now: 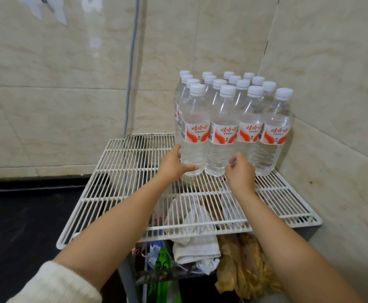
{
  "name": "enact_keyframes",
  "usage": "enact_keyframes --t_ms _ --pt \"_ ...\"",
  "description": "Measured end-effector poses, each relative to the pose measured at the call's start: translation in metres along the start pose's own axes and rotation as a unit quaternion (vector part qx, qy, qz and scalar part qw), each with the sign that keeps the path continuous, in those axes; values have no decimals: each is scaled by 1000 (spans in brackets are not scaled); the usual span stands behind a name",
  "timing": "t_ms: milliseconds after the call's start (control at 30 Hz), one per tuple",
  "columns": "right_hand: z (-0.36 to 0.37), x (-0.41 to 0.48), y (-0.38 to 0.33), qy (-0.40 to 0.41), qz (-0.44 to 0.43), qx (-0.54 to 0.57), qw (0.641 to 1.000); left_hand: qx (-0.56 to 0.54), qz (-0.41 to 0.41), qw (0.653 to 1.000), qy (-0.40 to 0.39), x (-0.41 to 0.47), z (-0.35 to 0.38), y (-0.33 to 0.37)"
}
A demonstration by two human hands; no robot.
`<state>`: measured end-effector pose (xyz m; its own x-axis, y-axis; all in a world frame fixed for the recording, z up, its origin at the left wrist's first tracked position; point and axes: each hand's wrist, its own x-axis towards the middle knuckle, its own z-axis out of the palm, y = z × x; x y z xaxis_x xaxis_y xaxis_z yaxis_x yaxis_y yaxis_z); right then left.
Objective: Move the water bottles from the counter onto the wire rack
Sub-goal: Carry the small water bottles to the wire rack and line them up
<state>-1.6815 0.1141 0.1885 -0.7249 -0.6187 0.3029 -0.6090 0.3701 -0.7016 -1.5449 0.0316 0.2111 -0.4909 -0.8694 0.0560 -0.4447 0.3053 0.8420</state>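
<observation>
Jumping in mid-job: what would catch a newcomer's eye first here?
The tight block of water bottles, white caps and red labels, standing in the back right corner of the wire rack. The left hand grips the front-left bottle low down; the right hand sits by the next bottles' bases, contact unclear.

- Back bottles (233, 80): only caps and shoulders show behind the front four.
- My left hand (174, 165) grips the end bottle (195, 136) at 9 o'clock of the front row; my fingers are hidden behind it.
- My right hand (241, 173) covers the base of the third bottle (249, 114); touching or not, I cannot tell.
- Small print on the labels (223, 133) is too small to read.
- Cloth (195, 248) and bags (162, 265) sit partly behind the rack (121, 171) wires; the bags run off at 6 o'clock.
- My sleeve (54, 285) is cut off at 7 o'clock.
</observation>
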Motion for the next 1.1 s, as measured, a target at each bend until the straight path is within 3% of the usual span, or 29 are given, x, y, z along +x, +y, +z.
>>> enact_keyframes --t_ms 167,333,467,567,700,900,1100 --pt "-5 -6 -3 6 -26 -69 997 83 31 994 -66 -16 -16 19" --pt "-16 -16 -18 29 -139 30 989 113 7 992 52 -50 -78 -12" --pt "-8 -30 -61 -42 -248 69 965 126 -28 984 125 -91 -122 -44" --pt "14 -55 -99 -149 -299 101 937 129 -63 975 172 -118 -149 -64" --pt "48 -96 -136 -257 -367 54 892 147 -97 955 239 -174 -189 -92" --pt "90 -191 -197 -317 -433 54 842 172 -204 914 306 -316 -253 -143" --pt "106 -351 -245 -414 -514 48 750 180 -293 857 383 -493 -291 -175"
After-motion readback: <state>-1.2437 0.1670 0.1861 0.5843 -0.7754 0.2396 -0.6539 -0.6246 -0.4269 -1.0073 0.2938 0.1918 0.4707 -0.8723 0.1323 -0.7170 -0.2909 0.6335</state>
